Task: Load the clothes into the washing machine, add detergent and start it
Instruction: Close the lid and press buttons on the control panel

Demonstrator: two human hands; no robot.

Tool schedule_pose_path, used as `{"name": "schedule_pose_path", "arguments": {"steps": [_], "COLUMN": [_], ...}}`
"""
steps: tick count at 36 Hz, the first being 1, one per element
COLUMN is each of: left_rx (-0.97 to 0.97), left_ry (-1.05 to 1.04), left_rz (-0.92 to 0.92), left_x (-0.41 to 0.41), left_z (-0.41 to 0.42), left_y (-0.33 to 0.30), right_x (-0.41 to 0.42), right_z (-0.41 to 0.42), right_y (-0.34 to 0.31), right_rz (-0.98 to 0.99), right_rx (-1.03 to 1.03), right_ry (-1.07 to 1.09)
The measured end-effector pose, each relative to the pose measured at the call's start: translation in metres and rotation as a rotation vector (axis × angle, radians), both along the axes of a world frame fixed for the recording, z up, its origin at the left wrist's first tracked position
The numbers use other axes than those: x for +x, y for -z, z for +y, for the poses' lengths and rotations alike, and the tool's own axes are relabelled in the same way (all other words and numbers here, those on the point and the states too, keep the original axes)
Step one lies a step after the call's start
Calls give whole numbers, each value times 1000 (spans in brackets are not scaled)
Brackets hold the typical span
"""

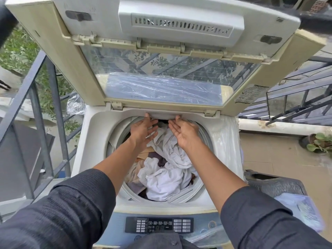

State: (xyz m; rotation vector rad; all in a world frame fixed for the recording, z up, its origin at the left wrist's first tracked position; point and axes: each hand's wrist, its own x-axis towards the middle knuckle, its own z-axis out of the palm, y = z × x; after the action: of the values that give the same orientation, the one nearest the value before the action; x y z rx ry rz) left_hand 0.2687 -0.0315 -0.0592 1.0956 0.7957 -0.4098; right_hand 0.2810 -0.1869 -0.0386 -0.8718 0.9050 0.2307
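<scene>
A top-loading washing machine stands in front of me with its folding lid raised. White, beige and dark clothes fill the drum. My left hand and my right hand reach over the clothes to the back rim of the opening. Their fingertips touch a small pale drawer front under the lid hinge. Both hands have the fingers spread and hold nothing. The control panel with its buttons lies at the near edge.
A dark metal railing runs along the left, with greenery behind it. Railing bars and a low ledge lie at the right. A potted plant sits on the floor. A dark bin and a plastic-covered item stand beside the machine.
</scene>
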Motion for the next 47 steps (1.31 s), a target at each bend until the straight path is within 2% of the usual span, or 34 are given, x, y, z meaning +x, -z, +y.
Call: {"name": "schedule_pose_path", "arguments": {"steps": [16,21,25,32,39,42,47], "left_rx": [63,15,69,446,818,1033,1358], "left_ry": [50,56,114,212,164,115,30], "left_rz": [29,-71,-243,-641,-976,-1116,-1213], "left_x": [-42,-56,-63,-61,-57,-46,-12], "left_z": [-4,-10,-18,-28,-32,-26,-15], "left_y": [-23,-54,-87,-155,-221,-247,-287], "right_x": [-40,-54,-62,-66,-65,-56,-28], "right_z": [0,0,-1,0,-5,-10,-10], "right_y": [-16,-38,-74,-139,-201,-225,-258], "right_rz": [4,-101,-267,-546,-840,-960,-1055], "right_rx": [-270,-402,-547,-985,-1361,-1549,-1881], "right_ry": [-265,-309,-346,-449,-392,-336,-210]}}
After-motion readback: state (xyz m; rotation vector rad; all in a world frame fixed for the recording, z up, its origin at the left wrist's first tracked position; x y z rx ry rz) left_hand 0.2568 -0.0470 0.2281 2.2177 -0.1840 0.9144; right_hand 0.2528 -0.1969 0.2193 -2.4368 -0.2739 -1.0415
